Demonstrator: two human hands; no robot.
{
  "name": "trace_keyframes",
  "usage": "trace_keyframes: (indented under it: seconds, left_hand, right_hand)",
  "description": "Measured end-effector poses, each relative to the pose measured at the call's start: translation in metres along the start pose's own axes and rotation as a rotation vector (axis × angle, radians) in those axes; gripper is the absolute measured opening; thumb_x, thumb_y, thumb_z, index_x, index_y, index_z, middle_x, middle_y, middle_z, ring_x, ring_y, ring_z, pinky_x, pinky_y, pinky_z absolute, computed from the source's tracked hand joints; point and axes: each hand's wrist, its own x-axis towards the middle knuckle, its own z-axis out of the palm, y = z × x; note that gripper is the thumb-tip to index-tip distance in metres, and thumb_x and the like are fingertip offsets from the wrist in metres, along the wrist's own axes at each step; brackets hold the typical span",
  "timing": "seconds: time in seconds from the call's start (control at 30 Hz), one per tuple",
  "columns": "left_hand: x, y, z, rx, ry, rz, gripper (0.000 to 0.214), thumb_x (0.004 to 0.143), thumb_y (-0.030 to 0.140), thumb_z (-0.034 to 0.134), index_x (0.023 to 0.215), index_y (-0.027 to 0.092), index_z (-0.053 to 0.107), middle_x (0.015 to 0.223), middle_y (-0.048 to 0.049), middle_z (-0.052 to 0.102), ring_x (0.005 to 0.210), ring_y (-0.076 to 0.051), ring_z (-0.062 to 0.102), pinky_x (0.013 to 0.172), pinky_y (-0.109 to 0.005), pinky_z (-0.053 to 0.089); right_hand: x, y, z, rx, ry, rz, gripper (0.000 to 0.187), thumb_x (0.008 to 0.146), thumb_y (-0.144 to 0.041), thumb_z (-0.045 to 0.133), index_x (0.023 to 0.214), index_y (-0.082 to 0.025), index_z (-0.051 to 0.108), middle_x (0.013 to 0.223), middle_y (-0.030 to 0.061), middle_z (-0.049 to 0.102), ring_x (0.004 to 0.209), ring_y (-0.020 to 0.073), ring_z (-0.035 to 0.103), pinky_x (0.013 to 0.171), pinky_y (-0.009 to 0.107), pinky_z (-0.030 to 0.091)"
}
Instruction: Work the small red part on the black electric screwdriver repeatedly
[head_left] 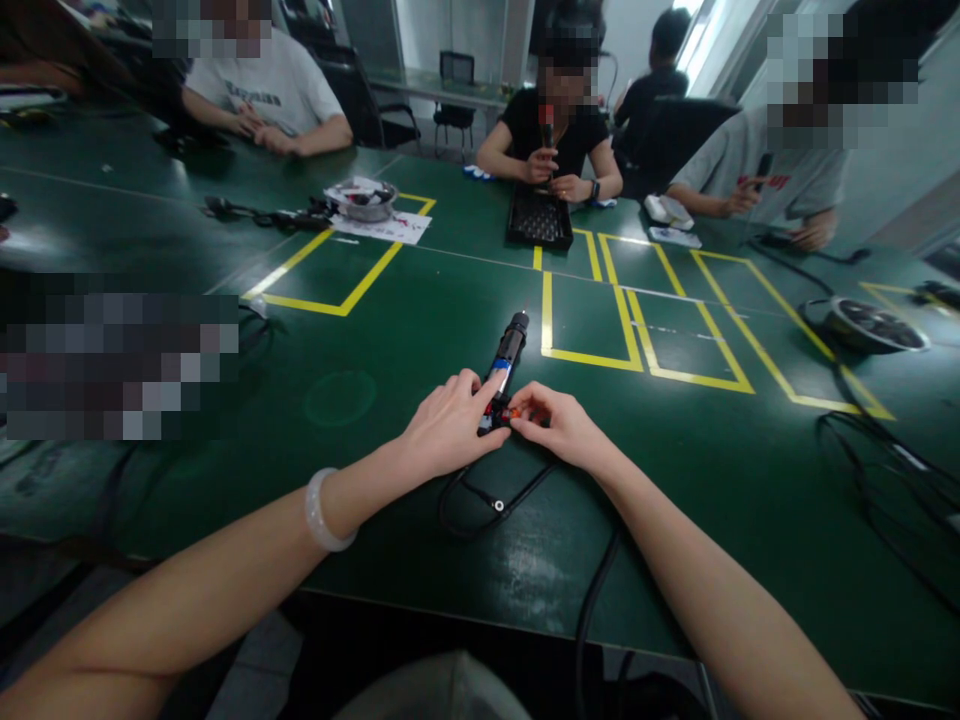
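A black electric screwdriver (510, 345) with a blue-and-white label lies on the green table, its thin tip pointing away from me. Over its rear part rests my left hand (454, 420), fingers closed around the body and one finger stretched along the label. My right hand (555, 425) pinches a small orange-red part (516, 413) at the tool's rear end; its exact kind is partly hidden by my fingers. A black cable (469, 530) with a small metal ring terminal (499, 506) loops on the table just below my hands.
Yellow tape rectangles (592, 357) mark the green table (397, 400). A metal bowl (367, 200) sits on paper at the back left, another bowl (874, 325) at the right near coiled cables (892, 455). Across the table, a person holds a tool above a black tray (540, 225).
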Motion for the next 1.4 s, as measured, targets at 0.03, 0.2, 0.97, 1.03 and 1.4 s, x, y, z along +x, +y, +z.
trace_keyframes:
  seconds: [0.03, 0.2, 0.97, 1.03, 1.4]
  left_hand:
    - [0.0, 0.0, 0.0, 0.003, 0.0, -0.001, 0.077, 0.086, 0.055, 0.051, 0.153, 0.024, 0.03, 0.116, -0.0137, 0.051, 0.097, -0.028, 0.056, 0.077, -0.038, 0.046]
    - [-0.001, 0.001, -0.001, 0.016, 0.002, -0.002, 0.074, 0.087, 0.054, 0.051, 0.153, 0.026, 0.03, 0.115, -0.0126, 0.05, 0.096, -0.027, 0.056, 0.078, -0.036, 0.046]
    - [0.001, 0.006, -0.003, 0.053, 0.002, -0.007, 0.071, 0.089, 0.056, 0.049, 0.15, 0.022, 0.033, 0.112, -0.0122, 0.049, 0.093, -0.025, 0.055, 0.074, -0.035, 0.048]
    - [0.003, 0.006, -0.003, 0.062, 0.0, -0.01, 0.072, 0.089, 0.057, 0.048, 0.151, 0.024, 0.033, 0.11, -0.0118, 0.049, 0.092, -0.025, 0.056, 0.074, -0.035, 0.047]
    - [0.008, -0.003, -0.002, 0.147, 0.005, 0.012, 0.071, 0.09, 0.056, 0.046, 0.153, 0.027, 0.032, 0.107, -0.0118, 0.051, 0.094, -0.026, 0.054, 0.078, -0.036, 0.043]
  right_hand:
    - [0.0, 0.0, 0.0, 0.0, 0.001, -0.005, 0.013, 0.084, -0.026, 0.062, 0.095, -0.019, 0.06, 0.082, 0.0025, 0.064, 0.074, 0.0151, 0.06, 0.064, 0.027, 0.047]
    - [0.001, -0.001, 0.003, -0.032, 0.009, -0.024, 0.012, 0.083, -0.023, 0.062, 0.094, -0.018, 0.059, 0.082, 0.002, 0.063, 0.073, 0.0145, 0.059, 0.065, 0.027, 0.047]
    - [0.002, 0.002, 0.013, 0.167, 0.023, 0.03, 0.025, 0.083, -0.017, 0.053, 0.107, -0.02, 0.049, 0.077, -0.0037, 0.055, 0.064, 0.0109, 0.053, 0.062, 0.025, 0.042]
    - [0.001, 0.0, 0.012, 0.128, 0.029, 0.014, 0.026, 0.082, -0.014, 0.05, 0.108, -0.02, 0.049, 0.076, -0.0041, 0.055, 0.064, 0.0109, 0.053, 0.063, 0.025, 0.042]
    - [0.003, 0.004, 0.005, 0.128, 0.076, 0.041, 0.025, 0.089, -0.026, 0.052, 0.113, -0.019, 0.051, 0.075, -0.0027, 0.058, 0.063, 0.0122, 0.057, 0.063, 0.027, 0.046]
